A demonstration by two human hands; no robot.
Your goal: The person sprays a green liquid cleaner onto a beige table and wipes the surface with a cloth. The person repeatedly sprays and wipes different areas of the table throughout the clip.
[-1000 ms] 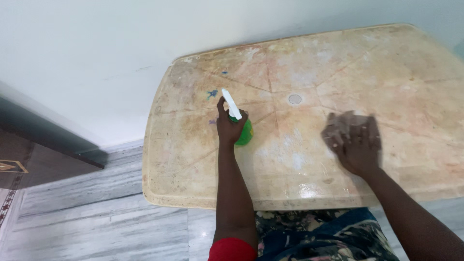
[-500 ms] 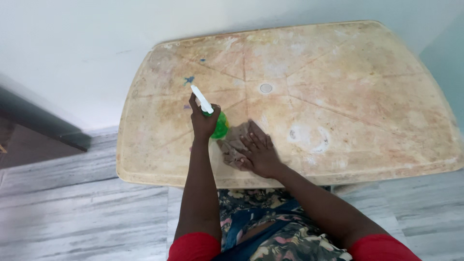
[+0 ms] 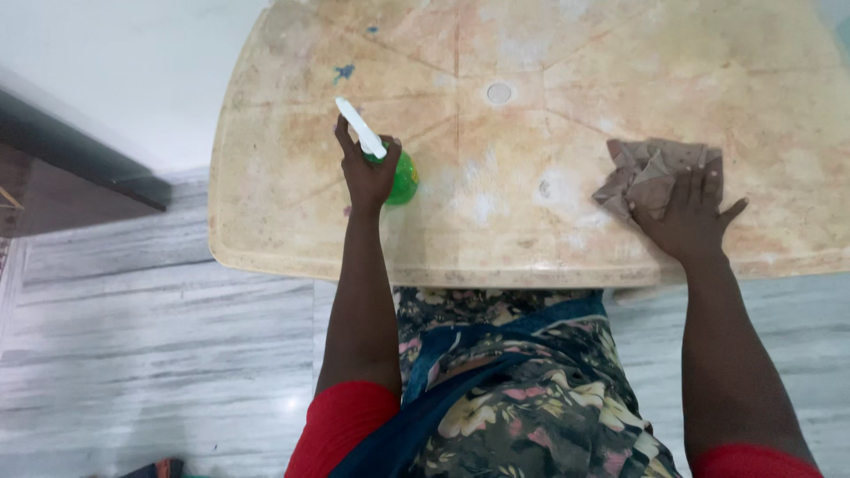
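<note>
**Stained tabletop, 2 hands**

L hand (image 3: 367,177): fingers clamped on green spray bottle (image 3: 400,179), standing left-centre on beige tabletop (image 3: 283,212). R hand (image 3: 686,217): fingers spread flat, pressing brown cloth (image 3: 646,168) at right, near edge.

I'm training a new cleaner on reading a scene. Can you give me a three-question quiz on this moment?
1. Which hand grips the green spray bottle?
2. True or false: the brown cloth lies on the floor.
3. The blue stain is nearer to: A) the left hand, B) the right hand.

Key
1. The left hand.
2. False; it lies on the stained table under the right hand.
3. A.
</note>
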